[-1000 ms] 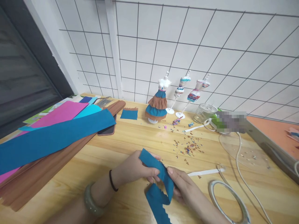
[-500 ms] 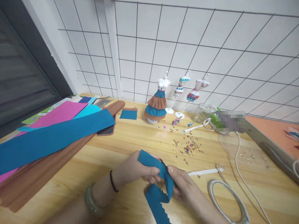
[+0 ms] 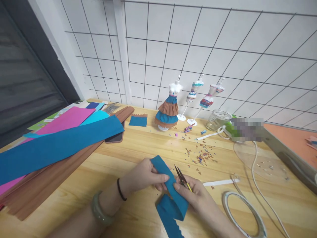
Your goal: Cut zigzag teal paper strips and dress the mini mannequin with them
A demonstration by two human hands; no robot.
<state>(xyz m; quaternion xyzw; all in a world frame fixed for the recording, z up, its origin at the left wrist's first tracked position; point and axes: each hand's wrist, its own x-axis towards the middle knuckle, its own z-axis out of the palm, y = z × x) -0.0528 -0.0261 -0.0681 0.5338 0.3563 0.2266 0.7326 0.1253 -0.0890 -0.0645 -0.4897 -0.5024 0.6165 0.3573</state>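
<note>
A long blue paper strip (image 3: 164,172) is pinched near its upper end by my left hand (image 3: 151,177), thumb on top. Its lower part folds back and hangs toward the front edge, with a jagged cut side. My right hand (image 3: 192,193) holds small dark scissors (image 3: 182,178) with yellow on the handle; their blades point up and away, beside the strip. The right thumb also presses on the blue strip. Blue and brown scraps (image 3: 201,157) lie scattered on the wooden table (image 3: 119,165) beyond my hands.
Coloured paper sheets (image 3: 61,142) and a phone (image 3: 115,137) are at left. A small mannequin in a tiered dress (image 3: 167,114) stands near the wall, beside two painted mannequins (image 3: 208,99). A glass jar (image 3: 218,119), white cable (image 3: 257,178) and tape roll (image 3: 244,211) are at right.
The scissors have come out from behind the strip, now showing blades and yellow handle. The strip's folded part has opened out and turned under my right thumb.
</note>
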